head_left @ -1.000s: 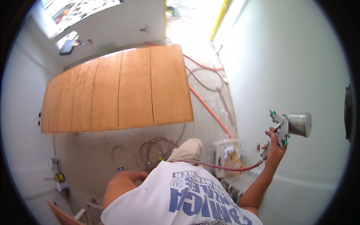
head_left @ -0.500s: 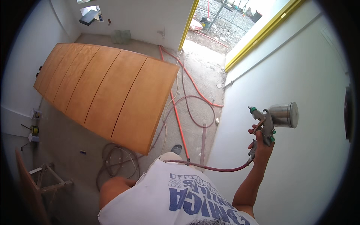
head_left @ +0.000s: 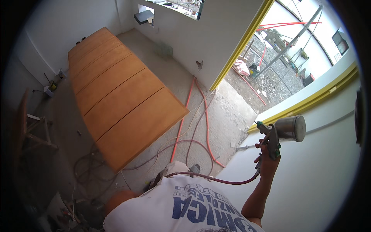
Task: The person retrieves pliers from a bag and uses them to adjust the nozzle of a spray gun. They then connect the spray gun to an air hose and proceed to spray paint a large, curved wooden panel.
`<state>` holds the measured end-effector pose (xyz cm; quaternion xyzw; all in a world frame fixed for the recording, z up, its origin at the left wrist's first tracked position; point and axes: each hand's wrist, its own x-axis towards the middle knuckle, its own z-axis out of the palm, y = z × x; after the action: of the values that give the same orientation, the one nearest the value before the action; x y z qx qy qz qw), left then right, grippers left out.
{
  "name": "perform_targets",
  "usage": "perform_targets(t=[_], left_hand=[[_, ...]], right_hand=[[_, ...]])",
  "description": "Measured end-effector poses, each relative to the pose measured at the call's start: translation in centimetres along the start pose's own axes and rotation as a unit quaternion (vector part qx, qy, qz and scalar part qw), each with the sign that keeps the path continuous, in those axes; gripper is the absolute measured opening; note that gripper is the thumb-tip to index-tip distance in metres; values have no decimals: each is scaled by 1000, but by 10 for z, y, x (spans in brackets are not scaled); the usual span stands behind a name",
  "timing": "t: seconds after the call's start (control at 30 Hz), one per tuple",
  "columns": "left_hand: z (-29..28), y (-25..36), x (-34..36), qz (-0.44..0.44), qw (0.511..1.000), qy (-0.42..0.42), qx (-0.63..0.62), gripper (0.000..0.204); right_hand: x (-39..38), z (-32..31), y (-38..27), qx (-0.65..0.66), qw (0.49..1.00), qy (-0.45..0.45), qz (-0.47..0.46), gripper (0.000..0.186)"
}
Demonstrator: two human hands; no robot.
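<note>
My right hand [head_left: 268,162] is wrapped round the handle of a grey metal spray gun [head_left: 273,143], held up at the right beside the white wall. A silver cup [head_left: 290,128] is fixed to the gun, and its nozzle points left and away from me. From the base of the handle a dark red air hose [head_left: 216,180] runs across the front of my shirt. To the left lies a long orange-brown wooden panel [head_left: 127,91] with dark grooves across it, raised off the floor and apart from the gun. Bare skin of my left arm [head_left: 120,201] shows low down; its hand is hidden.
Orange hoses [head_left: 206,120] and thin cables trail over the concrete floor to a yellow-framed doorway [head_left: 241,46]. A hose coil [head_left: 87,168] lies by the panel's near end. At the left stand a trestle [head_left: 40,133] and a small white container [head_left: 48,91]. Gravel [head_left: 284,73] lies outside.
The view has swung, so the panel sits differently in it and more of the doorway shows. The spray gun stays in my right hand, its cup end tilted slightly lower.
</note>
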<state>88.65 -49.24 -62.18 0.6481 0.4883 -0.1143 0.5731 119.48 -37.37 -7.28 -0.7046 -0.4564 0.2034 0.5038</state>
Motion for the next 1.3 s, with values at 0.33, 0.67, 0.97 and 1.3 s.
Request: perform_targets(t=[0.33,0.67,0.97,1.3], left_hand=[[14,83,254,-40,995,61,-69,45],[-172,205,488,-75,979,84,-167,46],[-262,336,533,-135,919,176,-326,47],[-325,463,586,-268,773,292,-495,48]], right_hand=[[295,97,190,29,983,-163,-81,32],[648,313,187,-1,945,-325,-40,32],[779,431,109,5,893,-440,-91,34],[861,613,88,57,762,-639,-94,33]])
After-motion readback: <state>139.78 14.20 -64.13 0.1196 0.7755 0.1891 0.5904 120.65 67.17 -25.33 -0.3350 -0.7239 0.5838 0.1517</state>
